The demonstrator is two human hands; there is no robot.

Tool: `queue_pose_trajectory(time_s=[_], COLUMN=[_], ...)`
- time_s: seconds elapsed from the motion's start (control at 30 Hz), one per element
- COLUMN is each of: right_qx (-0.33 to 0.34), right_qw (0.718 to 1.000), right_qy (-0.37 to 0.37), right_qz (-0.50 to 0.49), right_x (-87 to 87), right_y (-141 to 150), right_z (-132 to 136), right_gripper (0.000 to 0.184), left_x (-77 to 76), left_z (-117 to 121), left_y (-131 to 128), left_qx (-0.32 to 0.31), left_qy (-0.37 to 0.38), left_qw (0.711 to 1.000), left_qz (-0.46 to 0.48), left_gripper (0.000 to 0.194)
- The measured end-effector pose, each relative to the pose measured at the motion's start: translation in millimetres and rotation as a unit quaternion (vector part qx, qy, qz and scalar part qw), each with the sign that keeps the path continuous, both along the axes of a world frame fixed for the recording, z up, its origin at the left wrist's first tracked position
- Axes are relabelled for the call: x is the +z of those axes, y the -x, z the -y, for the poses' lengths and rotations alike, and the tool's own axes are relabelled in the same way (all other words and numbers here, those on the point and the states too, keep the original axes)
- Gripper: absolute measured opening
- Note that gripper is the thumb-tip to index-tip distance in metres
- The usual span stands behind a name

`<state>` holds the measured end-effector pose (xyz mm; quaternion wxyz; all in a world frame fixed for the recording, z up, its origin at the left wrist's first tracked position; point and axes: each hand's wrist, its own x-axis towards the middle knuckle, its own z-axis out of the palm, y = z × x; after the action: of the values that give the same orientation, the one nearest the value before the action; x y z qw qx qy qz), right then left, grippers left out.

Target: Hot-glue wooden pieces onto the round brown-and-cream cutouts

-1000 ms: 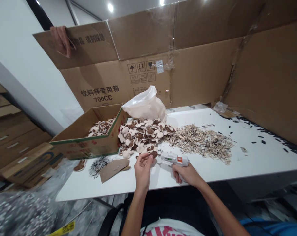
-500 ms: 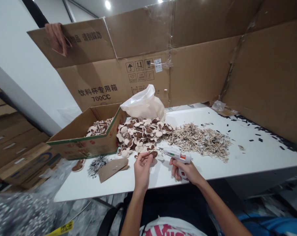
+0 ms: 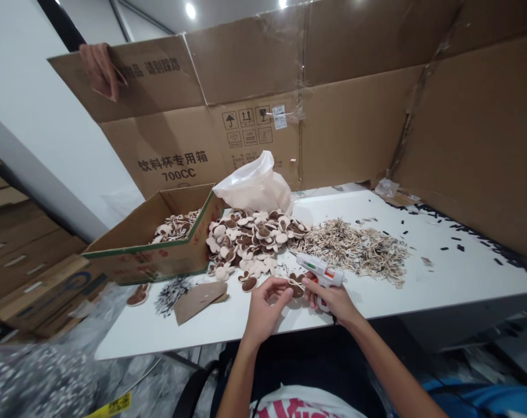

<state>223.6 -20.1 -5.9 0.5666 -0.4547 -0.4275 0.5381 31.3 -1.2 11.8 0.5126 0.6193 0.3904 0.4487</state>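
Observation:
A brown felt bunny-head piece with a cream bow sits between my two hands, just above the table. My left hand has its thumb and fingers curled at the left edge of that piece. My right hand is wrapped round a white glue gun, whose nozzle points up and left. The right thumb and fingertips also meet the right edge of the felt piece. Behind lies a heap of brown and cream felt pieces, and one piece with a bow lies in front of it.
A pile of cream cord bows spreads over the white table. An open carton of felt pieces stands left, near brown card and dark scraps. A white bag and cardboard walls stand behind. Another person's hand grips the cardboard.
My left hand has moved right with the felt piece, towards my right hand. The glue gun's nozzle has swung up and away from the piece, and my right fingers now touch it.

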Motion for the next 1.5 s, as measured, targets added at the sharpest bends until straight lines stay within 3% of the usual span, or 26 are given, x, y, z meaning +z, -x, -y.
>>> queue_pose_trajectory(time_s=[0.13,0.27,0.4,0.53,0.6,0.73,1.07,1.27,1.5], right_qx=[-0.015,-0.075,-0.161,-0.177,-0.178,-0.178,-0.171,-0.168,-0.171], right_qw=[1.0,0.997,0.985,0.982,0.982,0.982,0.984,0.983,0.982], right_qy=[0.01,0.017,0.023,0.019,0.02,0.023,0.016,0.021,0.016], right_qz=[0.024,-0.008,-0.061,-0.068,-0.062,-0.062,-0.054,-0.072,-0.073], right_x=[-0.1,-0.6,-0.6,0.1,0.6,1.5,-1.1,-2.7,-3.0], right_y=[0.9,-0.9,-2.7,-3.3,-3.1,-2.6,-3.0,-3.1,-2.8], right_z=[0.2,-2.1,-5.8,-6.3,-5.7,-5.4,-6.4,-7.4,-7.0], right_gripper=[0.046,0.045,0.044,0.041,0.04,0.04,0.038,0.039,0.042], left_x=[5.6,7.6,2.3,-2.1,-2.5,-2.9,-5.4,0.4,7.1], left_z=[1.3,0.8,2.8,6.3,7.0,6.8,5.1,5.6,7.6], left_y=[-1.8,-2.2,-6.4,-11.5,-11.9,-9.9,-7.8,-6.4,-4.3], left_qx=[-0.023,0.036,0.07,0.064,0.056,0.046,0.022,-0.015,-0.009], left_qy=[-0.003,-0.084,-0.21,-0.287,-0.299,-0.285,-0.201,-0.192,-0.195], left_qw=[1.0,0.993,0.952,0.899,0.89,0.899,0.942,0.951,0.963], left_qz=[-0.015,-0.071,-0.21,-0.323,-0.34,-0.329,-0.268,-0.24,-0.184], left_gripper=[0.027,0.026,0.027,0.029,0.022,0.016,0.026,0.023,0.026])
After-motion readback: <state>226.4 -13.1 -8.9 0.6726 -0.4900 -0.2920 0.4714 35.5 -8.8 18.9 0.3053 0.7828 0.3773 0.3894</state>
